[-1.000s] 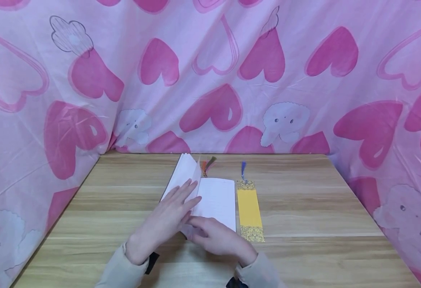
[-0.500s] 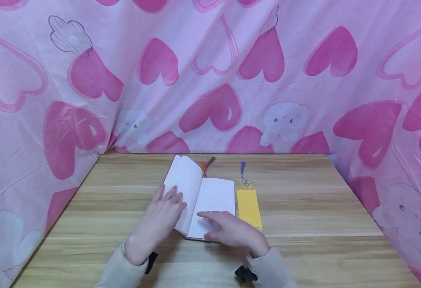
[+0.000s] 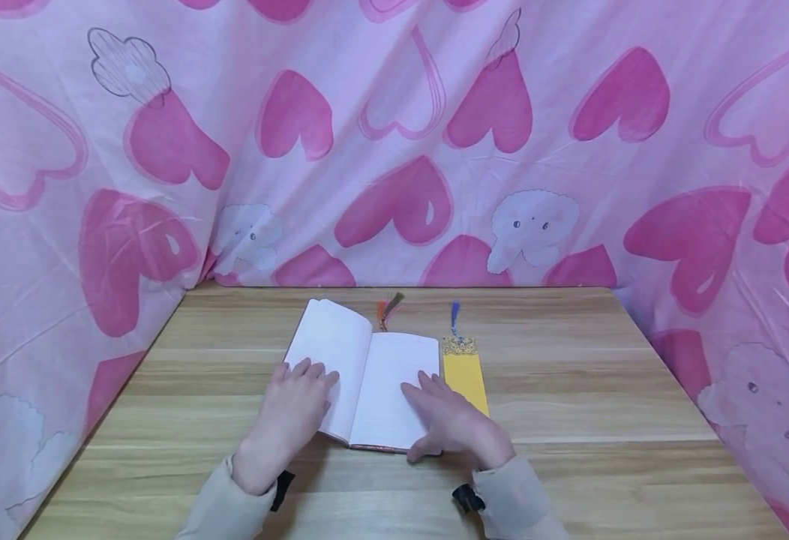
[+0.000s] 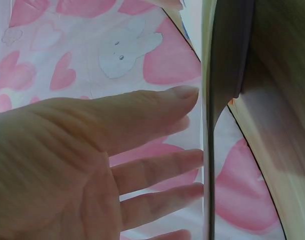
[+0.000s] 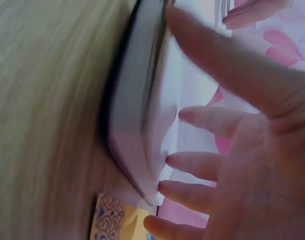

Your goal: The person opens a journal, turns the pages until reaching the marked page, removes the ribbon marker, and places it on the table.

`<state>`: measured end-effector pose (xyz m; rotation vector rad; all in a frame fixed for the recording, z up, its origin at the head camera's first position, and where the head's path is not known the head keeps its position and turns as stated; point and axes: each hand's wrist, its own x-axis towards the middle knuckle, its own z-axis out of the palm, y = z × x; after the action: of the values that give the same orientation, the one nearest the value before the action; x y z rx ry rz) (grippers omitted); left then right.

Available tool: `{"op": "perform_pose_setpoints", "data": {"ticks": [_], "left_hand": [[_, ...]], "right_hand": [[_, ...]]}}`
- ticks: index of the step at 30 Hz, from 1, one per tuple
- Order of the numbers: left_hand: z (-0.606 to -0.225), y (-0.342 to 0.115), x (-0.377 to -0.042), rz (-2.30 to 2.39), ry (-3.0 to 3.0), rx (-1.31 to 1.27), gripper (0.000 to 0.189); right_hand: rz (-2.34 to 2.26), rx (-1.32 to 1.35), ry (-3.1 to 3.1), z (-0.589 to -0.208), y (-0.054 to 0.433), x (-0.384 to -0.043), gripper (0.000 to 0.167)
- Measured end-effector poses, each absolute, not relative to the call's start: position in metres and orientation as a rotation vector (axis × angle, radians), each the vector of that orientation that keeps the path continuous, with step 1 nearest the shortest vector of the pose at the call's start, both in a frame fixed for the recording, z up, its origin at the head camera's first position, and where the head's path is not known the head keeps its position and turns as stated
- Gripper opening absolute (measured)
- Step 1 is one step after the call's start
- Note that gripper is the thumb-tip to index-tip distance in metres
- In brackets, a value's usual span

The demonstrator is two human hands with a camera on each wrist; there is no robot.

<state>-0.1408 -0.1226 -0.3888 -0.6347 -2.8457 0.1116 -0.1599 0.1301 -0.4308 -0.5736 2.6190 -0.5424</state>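
An open notebook (image 3: 394,390) with white pages lies in the middle of the table, its left half tilted up slightly. My left hand (image 3: 293,405) rests on the left page with fingers extended; in the left wrist view the fingertips (image 4: 195,156) touch the page. On the right page lies my right hand (image 3: 458,420), fingers spread, its thumb near the lower edge. The right wrist view shows the thick page block (image 5: 137,95) under those fingertips. Right of the notebook is a yellow bookmark (image 3: 465,379) with patterned ends, its lower part hidden behind my right hand.
A blue tassel (image 3: 455,311) extends from the bookmark's top. Orange and dark green tassels (image 3: 388,309) stick out beyond the notebook's top edge. The wooden table (image 3: 604,390) is enclosed by a pink heart-patterned cloth (image 3: 394,150).
The pages my left hand was pressing have turned over to the left, and the notebook has opened flatter. My right hand has moved from the spine to the right page's outer side.
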Motion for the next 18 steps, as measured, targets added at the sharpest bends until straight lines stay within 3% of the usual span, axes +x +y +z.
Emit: {"op": "perform_pose_setpoints", "data": {"ticks": [7,18], "left_hand": [[-0.3893,-0.1227,-0.1404,0.077,-2.939,-0.587,0.016],[-0.388,-0.121,-0.1395,0.035,-3.023,-0.563,0.016]], "right_hand": [[-0.464,-0.542,2.603,-0.4302,0.1304,-0.1616,0.104],[-0.578,-0.567,2.611,-0.4218,0.1397,-0.1606,0.043]]}}
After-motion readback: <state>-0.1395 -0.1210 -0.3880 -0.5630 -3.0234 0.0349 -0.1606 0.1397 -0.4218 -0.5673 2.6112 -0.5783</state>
